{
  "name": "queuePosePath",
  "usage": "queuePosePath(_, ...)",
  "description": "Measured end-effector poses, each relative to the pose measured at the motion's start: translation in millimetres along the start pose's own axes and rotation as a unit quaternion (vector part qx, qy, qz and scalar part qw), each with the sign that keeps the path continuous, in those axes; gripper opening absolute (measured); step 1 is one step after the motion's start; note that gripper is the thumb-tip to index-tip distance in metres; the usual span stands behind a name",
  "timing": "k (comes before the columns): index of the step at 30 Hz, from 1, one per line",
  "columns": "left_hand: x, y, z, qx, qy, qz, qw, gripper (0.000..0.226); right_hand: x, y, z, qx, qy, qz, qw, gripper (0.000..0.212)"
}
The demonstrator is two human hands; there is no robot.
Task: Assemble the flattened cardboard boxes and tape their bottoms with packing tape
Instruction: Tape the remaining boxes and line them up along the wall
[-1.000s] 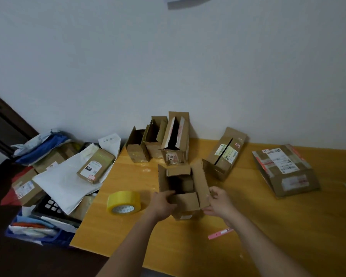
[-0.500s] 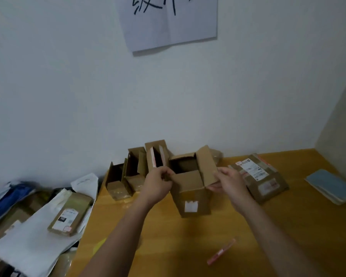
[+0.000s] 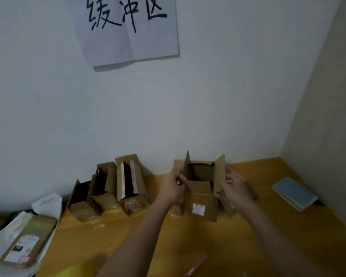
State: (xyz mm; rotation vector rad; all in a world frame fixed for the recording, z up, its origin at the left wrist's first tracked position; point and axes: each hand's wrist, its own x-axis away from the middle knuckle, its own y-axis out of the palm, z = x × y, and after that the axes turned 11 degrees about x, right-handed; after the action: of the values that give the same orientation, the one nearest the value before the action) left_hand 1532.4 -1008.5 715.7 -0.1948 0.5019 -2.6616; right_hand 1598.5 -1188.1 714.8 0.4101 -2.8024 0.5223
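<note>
Both hands are holding the open box (image 3: 203, 198) in the middle of the frame on the worktop (image 3: 288, 236), left hand (image 3: 173, 189) fingers pinching the left flap, right hand (image 3: 233, 189) fingers gripping the right flap (best pulling both flaps evenly, so the walls are standing square).

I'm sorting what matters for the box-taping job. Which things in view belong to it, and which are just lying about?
Belongs to the job:
- open cardboard box, gripped by left hand and right hand
- three assembled boxes against the wall

Lying about:
- blue book
- pink pen
- labelled parcel on white paper
- wall sign
</note>
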Motion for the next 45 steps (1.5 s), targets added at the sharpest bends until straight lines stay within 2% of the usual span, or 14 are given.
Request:
queuePosePath(5,-11,35,-35,-0.012,-0.069,0.005,0.998,0.030,-40,-5,38,0.030,0.088,-0.107,0.990,0.032)
queuePosePath(10,-25,47,-57,-0.017,-0.108,0.036,0.993,0.031,-71,6,51,0.024,0.106,-0.168,0.980,0.052)
queuePosePath(14,-39,48,-70,-0.062,-0.112,0.081,0.988,0.027,-107,19,42,0.065,0.082,-0.179,0.978,0.046)
queuePosePath(20,-63,61,-66,-0.094,-0.091,0.042,0.991,0.016,-148,20,46,0.143,0.028,-0.111,0.983,0.037)
queuePosePath(25,-80,62,-51,0.053,-0.112,0.021,0.992,0.019,-160,16,65,0.127,0.055,-0.060,0.989,0.035)
queuePosePath(27,-83,58,-56,0.113,-0.144,0.055,0.982,0.027,-160,17,67,0.106,0.064,-0.075,0.989,0.032)
queuePosePath(28,-84,56,-62,0.088,-0.166,0.094,0.978,0.029,-159,17,67,0.093,0.069,-0.084,0.990,0.030)
queuePosePath(31,-85,50,-93,-0.120,-0.253,0.219,0.935,0.032,-157,19,67,0.063,0.086,-0.098,0.989,0.032)
queuePosePath(33,-80,43,-112,-0.148,-0.335,0.276,0.889,0.034,-155,21,69,0.050,0.091,-0.099,0.990,0.033)
queuePosePath(34,-79,40,-121,-0.111,-0.373,0.294,0.873,0.038,-153,21,70,0.046,0.093,-0.101,0.990,0.035)
queuePosePath(36,-77,36,-137,0.045,-0.425,0.333,0.841,0.040,-151,20,73,0.034,0.099,-0.106,0.989,0.039)
queuePosePath(39,-71,37,-151,0.260,-0.456,0.321,0.788,0.018,-147,20,79,0.022,0.096,-0.117,0.988,0.040)
queuePosePath(41,-65,42,-155,0.307,-0.442,0.310,0.784,0.004,-145,23,81,0.024,0.088,-0.120,0.989,0.040)
queuePosePath(45,-46,53,-147,0.397,-0.415,0.314,0.756,0.008,-146,34,77,0.038,0.076,-0.119,0.989,0.041)
